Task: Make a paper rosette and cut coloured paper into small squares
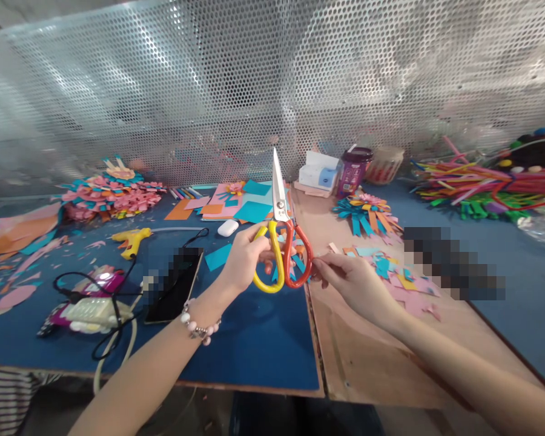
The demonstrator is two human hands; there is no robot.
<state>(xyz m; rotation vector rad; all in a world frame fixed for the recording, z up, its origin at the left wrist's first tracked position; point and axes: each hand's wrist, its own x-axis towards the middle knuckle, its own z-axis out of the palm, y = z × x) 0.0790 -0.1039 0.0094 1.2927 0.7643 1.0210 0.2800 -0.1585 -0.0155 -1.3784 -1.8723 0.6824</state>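
A pair of scissors (279, 194) with a yellow and a red handle is held up over the table, blades shut and pointing upward. My left hand (247, 259), a beaded bracelet at its wrist, is closed around the yellow handle. The fingertips of my right hand (345, 275) are pinched at the outer edge of the red handle. Behind the handles, small paper pieces are partly hidden. Blue and orange paper sheets (253, 211) lie beyond, with a white earbud case (227, 227) nearer. Paper scraps (409, 280) lie past my right hand.
To the left are a yellow glue gun (132, 241), a dark phone (175, 290), a power strip (97, 312) with looping cables, and a heap of paper flowers (113, 197). A purple cup (354, 171), fringed paper (367, 215) and pipe cleaners (481, 181) stand right. Perforated metal (254, 91) bounds the back.
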